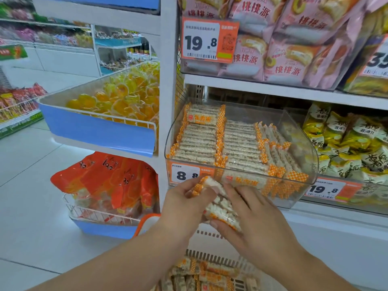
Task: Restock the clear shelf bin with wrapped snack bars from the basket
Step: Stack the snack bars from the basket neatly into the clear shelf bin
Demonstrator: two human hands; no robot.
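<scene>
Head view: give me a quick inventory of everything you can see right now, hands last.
clear shelf bin: one, transparent, middle shelf, partly filled.
snack bars in bin: many, white with orange-checked ends, stacked in rows.
held snack bars: a few, same wrapping, just below the bin front.
basket: one, white, bottom of view, holds more bars.
8.8 price tag: one, orange and white, on bin front.
pink cake packs: many, top shelf.
yellow-green snack bags: many, right of bin.
yellow jelly cups: many, left wire bin.
orange bags: several, lower left bin.
left hand: grips the held bars.
right hand: grips the held bars.
</scene>
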